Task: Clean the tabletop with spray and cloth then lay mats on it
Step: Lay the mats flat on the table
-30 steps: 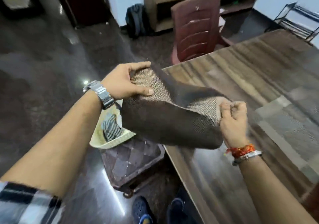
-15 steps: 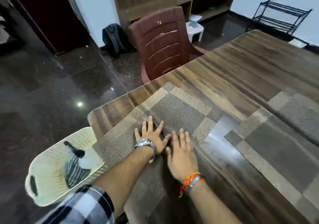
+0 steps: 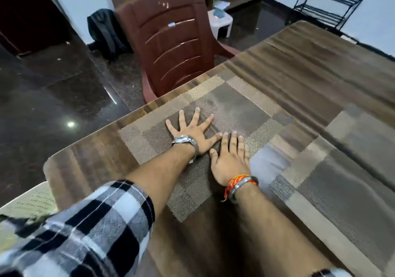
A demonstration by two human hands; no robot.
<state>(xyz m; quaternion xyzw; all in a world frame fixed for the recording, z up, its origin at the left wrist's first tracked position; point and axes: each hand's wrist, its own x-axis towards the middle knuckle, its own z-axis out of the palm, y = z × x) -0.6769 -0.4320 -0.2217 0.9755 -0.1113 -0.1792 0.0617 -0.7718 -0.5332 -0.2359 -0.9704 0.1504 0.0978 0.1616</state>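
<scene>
Woven placemat (image 3: 230,103) near tabletop's (image 3: 299,63) left corner. I press left hand (image 3: 192,130), right hand (image 3: 229,159) flat, fingers spread, gripping nothing. Looks light, floppy, slidey; I'd lift by edges.

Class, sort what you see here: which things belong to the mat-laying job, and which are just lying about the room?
Part of the job:
left hand and right hand, both flat on the mat
second mat
table

Lying about:
chair
backpack
white stool
wire rack
</scene>
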